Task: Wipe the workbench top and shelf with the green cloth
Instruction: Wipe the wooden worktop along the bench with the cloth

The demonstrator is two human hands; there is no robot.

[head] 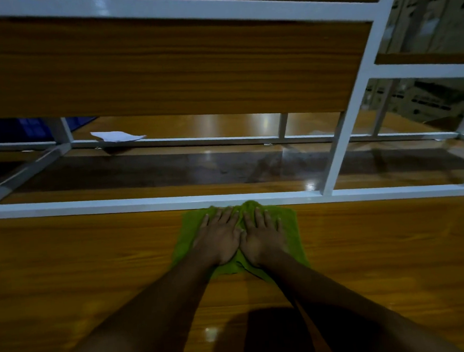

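The green cloth [291, 232] lies spread flat on the wooden workbench top [81, 269], its far edge bunched against the white frame rail. My left hand [218, 238] and my right hand [261, 235] press down on it side by side, palms flat, fingers spread and pointing away from me. Both forearms reach in from the bottom of the view. Above the top hangs a wooden shelf [163, 70] in a white metal frame.
A white frame rail [90, 205] runs along the back edge of the bench top. A white upright post [350, 112] rises at the right. A white crumpled paper or cloth [118, 136] lies on the further wooden surface behind the frame.
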